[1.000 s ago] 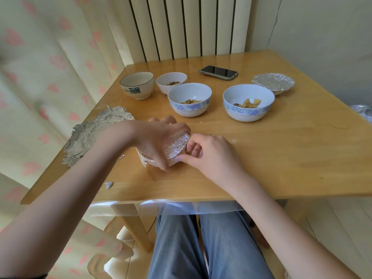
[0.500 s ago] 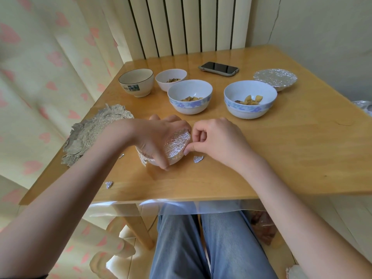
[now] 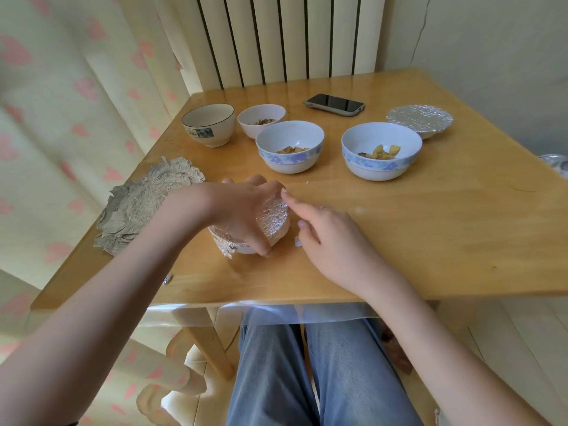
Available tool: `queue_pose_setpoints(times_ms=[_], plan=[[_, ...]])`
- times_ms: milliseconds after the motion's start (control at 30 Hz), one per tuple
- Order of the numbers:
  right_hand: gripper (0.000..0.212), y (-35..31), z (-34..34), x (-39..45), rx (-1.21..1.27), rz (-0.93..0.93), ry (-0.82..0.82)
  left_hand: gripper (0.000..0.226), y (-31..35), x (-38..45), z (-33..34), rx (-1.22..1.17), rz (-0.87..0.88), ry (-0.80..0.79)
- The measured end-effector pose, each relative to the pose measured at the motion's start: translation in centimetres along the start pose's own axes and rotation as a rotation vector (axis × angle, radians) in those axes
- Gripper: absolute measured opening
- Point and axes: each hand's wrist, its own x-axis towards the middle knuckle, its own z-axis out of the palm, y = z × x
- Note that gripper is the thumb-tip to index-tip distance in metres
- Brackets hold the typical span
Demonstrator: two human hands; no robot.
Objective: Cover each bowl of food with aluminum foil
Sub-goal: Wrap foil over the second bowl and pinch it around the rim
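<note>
A seated person works at a wooden tabletop, the left hand curved over a foil-wrapped bowl near the front edge, thumb down its near side and fingers round the far rim, gripping it. The right hand sits just beside the bowl, forefinger stretched out to touch the foil at the upper rim and the other fingers loosely bent, holding nothing. A small foil scrap lies between that hand and the bowl; another scrap lies near the front edge under the left forearm. A crumpled foil sheet is spread at the left edge. Further back stand a dark-rimmed bowl, a small white bowl with food, and two blue-banded bowls with food, all uncovered. A covered bowl stands at the far right, a phone behind.
</note>
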Motion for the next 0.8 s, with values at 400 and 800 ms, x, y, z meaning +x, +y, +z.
queue_pose_setpoints(times_ms=[400, 800], plan=[[0.058, 1.0, 0.1, -0.2, 0.638, 0.253, 0.066, 0.148, -0.7, -1.3, -1.0, -0.069, -0.009, -0.091], [0.044, 1.7, 0.4, -1.4, 0.663, 0.278, 0.193, 0.094, -1.0, -0.1, -1.6, -0.019, 0.083, -0.035]])
